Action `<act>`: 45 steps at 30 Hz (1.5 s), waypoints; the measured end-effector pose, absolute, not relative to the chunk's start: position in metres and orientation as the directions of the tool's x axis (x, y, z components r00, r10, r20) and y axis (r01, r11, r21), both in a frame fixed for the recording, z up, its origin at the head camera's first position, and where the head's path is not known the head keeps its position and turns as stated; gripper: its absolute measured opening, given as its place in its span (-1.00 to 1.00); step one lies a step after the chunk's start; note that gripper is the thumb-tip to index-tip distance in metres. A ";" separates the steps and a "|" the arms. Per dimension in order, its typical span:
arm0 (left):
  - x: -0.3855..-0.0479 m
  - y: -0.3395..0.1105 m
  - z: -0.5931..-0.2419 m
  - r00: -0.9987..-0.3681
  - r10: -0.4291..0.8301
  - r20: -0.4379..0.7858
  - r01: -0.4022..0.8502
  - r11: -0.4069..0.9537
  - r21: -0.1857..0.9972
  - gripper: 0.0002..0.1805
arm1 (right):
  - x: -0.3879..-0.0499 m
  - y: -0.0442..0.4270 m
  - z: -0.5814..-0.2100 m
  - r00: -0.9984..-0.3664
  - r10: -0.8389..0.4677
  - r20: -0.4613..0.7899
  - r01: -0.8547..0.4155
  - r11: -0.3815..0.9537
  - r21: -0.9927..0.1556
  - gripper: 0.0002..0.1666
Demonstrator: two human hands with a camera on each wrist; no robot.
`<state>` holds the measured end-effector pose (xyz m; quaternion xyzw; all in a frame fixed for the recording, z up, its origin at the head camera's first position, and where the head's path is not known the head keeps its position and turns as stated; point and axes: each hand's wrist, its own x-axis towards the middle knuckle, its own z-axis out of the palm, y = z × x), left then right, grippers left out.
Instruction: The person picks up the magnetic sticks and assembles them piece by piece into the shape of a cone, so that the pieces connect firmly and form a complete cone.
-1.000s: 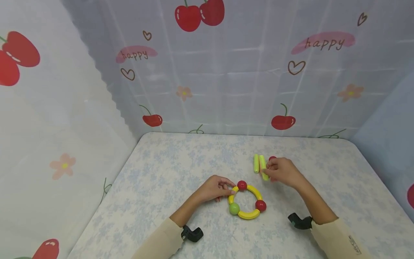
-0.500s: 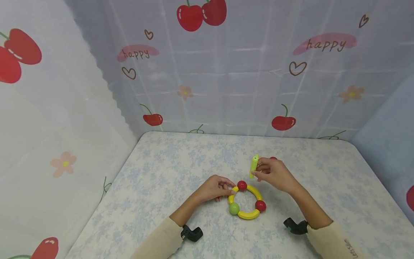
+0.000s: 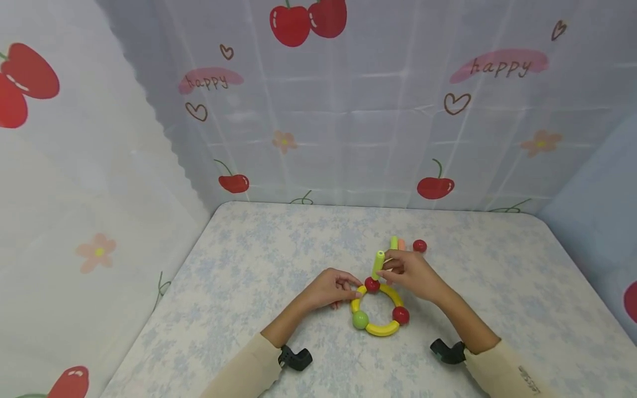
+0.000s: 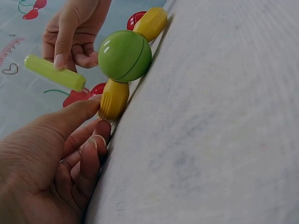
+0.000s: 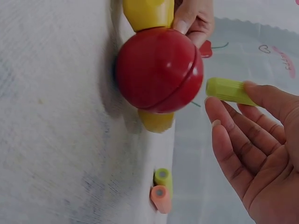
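Note:
On the table lies a ring of yellow curved bars (image 3: 382, 330) joined by a green ball (image 3: 360, 320), a red ball (image 3: 401, 315) at its right and another red ball (image 3: 372, 285) at its far side. My left hand (image 3: 328, 288) pinches the ring's left yellow bar (image 4: 114, 100). Between right thumb and fingers, my right hand (image 3: 413, 272) holds a lime-green stick (image 3: 378, 264) nearly upright, its lower end just over the far red ball. Whether the two touch I cannot tell. The stick's middle is partly hidden by fingers in the right wrist view.
Behind my right hand lie another lime-green stick (image 3: 394, 242) and a peach-pink stick (image 3: 402, 244), side by side. A loose red ball (image 3: 419, 245) sits to their right. A printed curtain (image 3: 338, 121) hangs along the table's back edge.
The right hand has lifted the lime-green stick from beside the other sticks, tipped it upright and carried it left and nearer, over the ring's far red ball. The left hand stays put.

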<state>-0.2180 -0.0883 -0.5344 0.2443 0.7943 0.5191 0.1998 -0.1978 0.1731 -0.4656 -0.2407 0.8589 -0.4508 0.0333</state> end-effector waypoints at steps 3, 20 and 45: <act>-0.218 -0.089 -0.533 -0.803 0.593 -0.060 0.184 0.342 0.921 -0.74 | -0.200 0.171 -0.468 -0.876 -0.456 0.157 -0.388 0.473 -0.791 -0.81; -0.217 -0.088 -0.530 -0.804 0.591 -0.074 0.172 0.349 0.921 -0.76 | -0.202 0.169 -0.474 -0.865 -0.482 0.140 -0.399 0.492 -0.774 -0.77; -0.216 -0.090 -0.530 -0.790 0.608 -0.078 0.168 0.337 0.926 -0.73 | -0.206 0.176 -0.479 -0.848 -0.528 0.046 -0.398 0.577 -0.713 -0.86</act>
